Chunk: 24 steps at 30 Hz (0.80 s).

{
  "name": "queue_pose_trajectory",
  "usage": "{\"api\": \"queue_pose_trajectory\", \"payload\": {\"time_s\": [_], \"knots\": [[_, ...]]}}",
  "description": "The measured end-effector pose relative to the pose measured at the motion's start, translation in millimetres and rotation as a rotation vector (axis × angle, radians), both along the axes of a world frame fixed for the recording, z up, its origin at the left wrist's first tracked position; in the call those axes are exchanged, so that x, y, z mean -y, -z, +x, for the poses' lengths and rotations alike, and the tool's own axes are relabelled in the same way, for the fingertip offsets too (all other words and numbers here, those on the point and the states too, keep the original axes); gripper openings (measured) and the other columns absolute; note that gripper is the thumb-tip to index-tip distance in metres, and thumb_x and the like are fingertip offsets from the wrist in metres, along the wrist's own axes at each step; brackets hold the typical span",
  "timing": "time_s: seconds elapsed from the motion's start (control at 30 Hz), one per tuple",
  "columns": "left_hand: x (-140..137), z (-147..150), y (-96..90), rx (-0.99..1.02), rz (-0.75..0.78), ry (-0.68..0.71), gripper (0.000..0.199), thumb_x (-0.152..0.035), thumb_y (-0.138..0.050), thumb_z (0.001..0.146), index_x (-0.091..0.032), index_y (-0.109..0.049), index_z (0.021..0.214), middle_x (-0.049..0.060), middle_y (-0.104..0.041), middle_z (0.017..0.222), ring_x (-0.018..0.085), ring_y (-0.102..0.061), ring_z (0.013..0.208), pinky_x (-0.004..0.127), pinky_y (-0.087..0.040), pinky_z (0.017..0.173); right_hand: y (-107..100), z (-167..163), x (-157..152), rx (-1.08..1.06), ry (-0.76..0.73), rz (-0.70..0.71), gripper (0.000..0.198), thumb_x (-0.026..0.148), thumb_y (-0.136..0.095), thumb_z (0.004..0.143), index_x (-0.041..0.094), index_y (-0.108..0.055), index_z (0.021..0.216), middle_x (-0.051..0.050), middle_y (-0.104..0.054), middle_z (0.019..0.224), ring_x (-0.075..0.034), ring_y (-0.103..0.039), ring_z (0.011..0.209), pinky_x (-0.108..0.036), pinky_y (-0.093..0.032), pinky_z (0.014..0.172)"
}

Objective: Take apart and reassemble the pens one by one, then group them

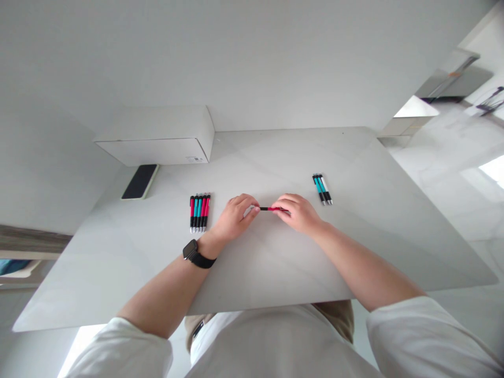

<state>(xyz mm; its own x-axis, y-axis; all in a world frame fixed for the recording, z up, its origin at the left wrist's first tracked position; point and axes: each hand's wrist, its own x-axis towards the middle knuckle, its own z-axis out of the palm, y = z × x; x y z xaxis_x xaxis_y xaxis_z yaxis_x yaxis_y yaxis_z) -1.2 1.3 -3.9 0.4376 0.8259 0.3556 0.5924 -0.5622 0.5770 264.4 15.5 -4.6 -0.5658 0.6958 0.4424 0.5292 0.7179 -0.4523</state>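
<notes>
A red pen with a black grip (264, 209) lies level between my two hands, above the middle of the table. My left hand (237, 214) pinches its tip end, and the fingers hide the tip itself. At the red end, my right hand (298, 212) has its thumb and fingers closed on the barrel. Left of my left hand, several red and teal pens (200, 212) lie side by side in a row, tips toward me. To the right of my right hand is a smaller row of teal and white pens (322, 189), also with tips toward me.
A long white box (157, 151) stands at the back left against the wall. In front of it lies a phone (140, 181), dark screen up. The white table (252, 283) has its near edge by my body. A black watch (190, 250) is on my left wrist.
</notes>
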Motion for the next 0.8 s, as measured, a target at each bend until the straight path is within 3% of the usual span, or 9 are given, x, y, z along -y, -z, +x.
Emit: {"api": "queue_pose_trajectory", "payload": {"time_s": [0.1, 0.5, 0.67, 0.8], "knots": [[-1, 1, 2.0, -0.011, 0.012, 0.006, 0.016, -0.030, -0.054, 0.105, -0.024, -0.069, 0.105, 0.008, -0.071, 0.114, 0.023, -0.067, 0.109, 0.041, -0.052, 0.100, 0, 0, 0, -0.004, -0.014, -0.006, 0.013, 0.025, -0.065, 0.101, 0.026, -0.076, 0.109, -0.006, -0.074, 0.103, -0.022, -0.068, 0.095, -0.036, -0.050, 0.089], [-1, 0, -0.8, 0.104, -0.001, 0.001, 0.012, -0.030, -0.063, 0.101, -0.023, -0.071, 0.106, 0.010, -0.069, 0.116, 0.023, -0.067, 0.108, 0.040, -0.055, 0.096, -3, 3, 0, -0.083, 0.026, -0.070, 0.015, 0.031, -0.071, 0.096, 0.027, -0.077, 0.110, -0.006, -0.073, 0.099, -0.022, -0.067, 0.090, -0.037, -0.052, 0.087], [-3, -2, -2.4, 0.224, -0.027, -0.134, 0.019, -0.035, -0.057, 0.104, -0.022, -0.071, 0.104, 0.009, -0.069, 0.112, 0.023, -0.066, 0.109, 0.040, -0.054, 0.098, -2, 9, -8, -0.405, 0.066, -0.338, 0.030, 0.038, -0.078, 0.090, 0.028, -0.075, 0.118, -0.006, -0.073, 0.111, -0.023, -0.069, 0.098, -0.040, -0.055, 0.094], [-2, -1, -3.2, 0.256, -0.072, -0.122, 0.025, -0.041, -0.057, 0.104, -0.022, -0.073, 0.103, 0.010, -0.069, 0.111, 0.024, -0.067, 0.109, 0.041, -0.055, 0.098, 6, 8, -14, -0.727, 0.108, -0.668, 0.031, 0.045, -0.082, 0.085, 0.026, -0.076, 0.108, -0.003, -0.071, 0.094, -0.019, -0.068, 0.086, -0.036, -0.058, 0.084]]}}
